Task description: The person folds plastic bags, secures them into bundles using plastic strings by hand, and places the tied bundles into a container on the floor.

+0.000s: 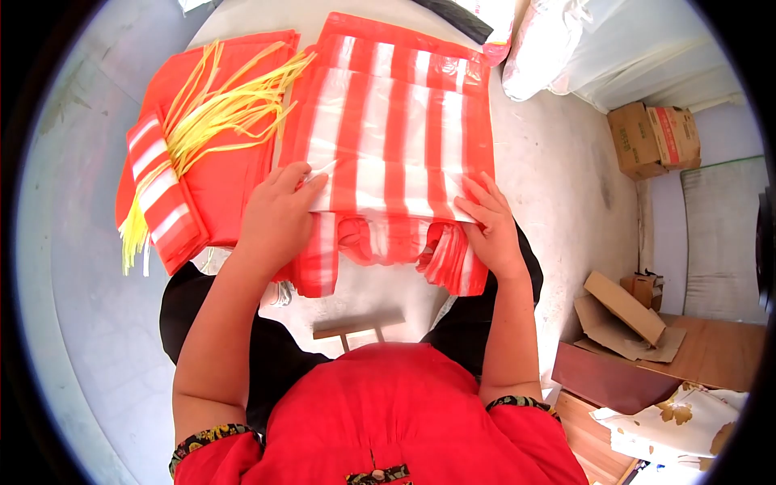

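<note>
A stack of red-and-white striped plastic bags (392, 121) lies in front of me, its handle ends hanging over the near table edge. My left hand (279, 214) grips the top bag at its left near corner, fingers bent and thumb close to them. At the right near corner, my right hand (491, 226) holds the same bag with its fingers over the edge. Between the hands, a pale fold of plastic runs across. Beside the stack, yellow plastic strips (222, 113) lie loose over red plastic bags (222, 174). A folded striped bundle (166, 194) rests there too.
The round table's pale top (250, 16) shows at the back. A clear plastic-wrapped item (546, 44) stands behind on the right. Cardboard boxes (634, 141) sit by the wall, and an opened carton (622, 315) lies on a wooden cabinet (715, 356). A small stool (360, 325) is below.
</note>
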Demonstrator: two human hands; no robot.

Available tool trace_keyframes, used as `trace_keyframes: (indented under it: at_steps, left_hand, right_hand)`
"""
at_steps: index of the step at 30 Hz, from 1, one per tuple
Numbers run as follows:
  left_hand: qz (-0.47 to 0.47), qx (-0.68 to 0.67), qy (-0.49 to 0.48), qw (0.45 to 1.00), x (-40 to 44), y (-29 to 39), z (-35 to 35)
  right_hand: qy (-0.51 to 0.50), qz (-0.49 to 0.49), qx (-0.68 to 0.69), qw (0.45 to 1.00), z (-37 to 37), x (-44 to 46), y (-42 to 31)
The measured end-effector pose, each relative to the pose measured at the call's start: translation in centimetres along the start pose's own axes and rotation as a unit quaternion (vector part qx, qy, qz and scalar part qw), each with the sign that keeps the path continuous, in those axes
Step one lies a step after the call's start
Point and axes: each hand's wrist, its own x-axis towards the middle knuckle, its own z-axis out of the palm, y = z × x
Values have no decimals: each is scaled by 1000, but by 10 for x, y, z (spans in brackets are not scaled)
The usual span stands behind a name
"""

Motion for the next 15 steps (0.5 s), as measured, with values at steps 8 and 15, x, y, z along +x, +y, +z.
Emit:
trace_keyframes:
  at_steps: [8,15]
  left_hand:
    - [9,-40,33,999,3,-10,-8]
    - [-44,-344,19,938,-1,-15,-20]
  right_hand:
    - [0,1,41,999,-7,-2,9]
    - [18,180,437,881,-26,-11,-5]
